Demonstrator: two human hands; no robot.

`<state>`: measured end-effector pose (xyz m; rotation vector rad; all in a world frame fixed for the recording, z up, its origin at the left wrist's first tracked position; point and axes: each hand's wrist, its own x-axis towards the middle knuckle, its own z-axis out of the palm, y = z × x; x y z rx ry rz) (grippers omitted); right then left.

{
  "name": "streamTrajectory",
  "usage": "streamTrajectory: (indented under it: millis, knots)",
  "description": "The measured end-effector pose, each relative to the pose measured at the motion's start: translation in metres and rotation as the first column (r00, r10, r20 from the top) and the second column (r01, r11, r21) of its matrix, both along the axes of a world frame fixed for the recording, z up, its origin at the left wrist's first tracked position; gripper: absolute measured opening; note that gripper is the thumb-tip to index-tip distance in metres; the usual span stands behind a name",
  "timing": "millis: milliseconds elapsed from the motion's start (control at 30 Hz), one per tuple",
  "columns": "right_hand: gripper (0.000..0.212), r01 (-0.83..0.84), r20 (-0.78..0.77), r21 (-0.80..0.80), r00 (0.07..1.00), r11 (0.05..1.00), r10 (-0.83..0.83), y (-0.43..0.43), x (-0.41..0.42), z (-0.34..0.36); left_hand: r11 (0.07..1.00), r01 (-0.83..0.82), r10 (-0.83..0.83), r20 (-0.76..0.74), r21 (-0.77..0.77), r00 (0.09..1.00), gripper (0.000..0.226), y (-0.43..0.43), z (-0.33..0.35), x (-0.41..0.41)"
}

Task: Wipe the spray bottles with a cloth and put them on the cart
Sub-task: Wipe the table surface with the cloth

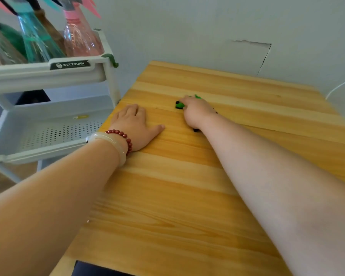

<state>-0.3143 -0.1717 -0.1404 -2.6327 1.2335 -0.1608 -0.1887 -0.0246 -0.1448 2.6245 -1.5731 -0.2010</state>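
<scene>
Several spray bottles stand in the top tray of a white cart (48, 76) at the upper left, among them a teal bottle (36, 40) and a pink bottle (78, 38). My left hand (133, 126) lies flat, palm down, on the wooden table (177, 196) near its left edge. Further back, my right hand (197, 112) is curled over a small green and black cloth (180, 105) on the table. Only bits of the cloth show past my fingers and under my wrist.
The cart stands tight against the table's left side, and its perforated lower tray (54, 132) holds nothing. A grey wall runs behind the table. A white cable (341, 84) hangs at the far right.
</scene>
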Motion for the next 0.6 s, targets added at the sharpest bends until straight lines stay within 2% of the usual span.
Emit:
streamTrajectory:
  millis: [100,133,200,300,333,367,433,533,600]
  knots:
    - [0.049,-0.3,0.058,0.045,0.953,0.953,0.297,0.018,0.016,-0.004,1.0,0.008,-0.008,0.005,-0.014,1.0,0.088,-0.001,-0.002,0.0]
    - [0.047,-0.354,0.059,0.057,0.935,0.934,0.351,0.016,0.015,-0.005,1.0,0.009,-0.009,0.004,-0.014,1.0,0.088,-0.001,-0.002,0.0]
    - [0.046,-0.323,0.061,0.032,0.945,0.946,0.32,-0.001,0.011,-0.004,1.0,0.009,-0.009,0.0,-0.014,1.0,0.088,0.0,0.0,0.0]
    - [0.056,-0.052,0.008,0.0,0.999,0.999,0.052,-0.024,0.005,-0.001,1.0,0.004,-0.005,-0.031,-0.021,1.0,0.088,0.001,0.002,-0.001]
    - [0.058,-0.011,-0.013,-0.001,1.0,1.0,0.011,-0.024,0.01,-0.001,0.999,-0.008,0.006,-0.053,-0.039,0.999,0.086,0.002,0.002,-0.001]
    - [0.058,-0.024,-0.006,-0.001,1.0,1.0,0.024,-0.019,0.017,0.0,0.997,-0.03,0.024,-0.081,-0.073,0.996,0.083,0.002,0.002,0.0]
    - [0.053,-0.164,0.039,0.018,0.986,0.986,0.163,-0.002,0.035,0.0,0.985,-0.091,0.07,-0.143,-0.149,0.987,0.072,0.001,0.001,0.003]
    - [0.046,-0.403,0.035,0.058,0.915,0.913,0.402,0.012,0.048,-0.005,0.982,-0.129,0.099,-0.203,-0.139,0.974,0.057,-0.002,0.002,0.012]
    - [0.046,-0.393,0.028,0.05,0.92,0.918,0.392,0.001,0.048,-0.005,0.986,-0.125,0.109,-0.142,-0.108,0.984,0.051,-0.001,0.002,0.02]
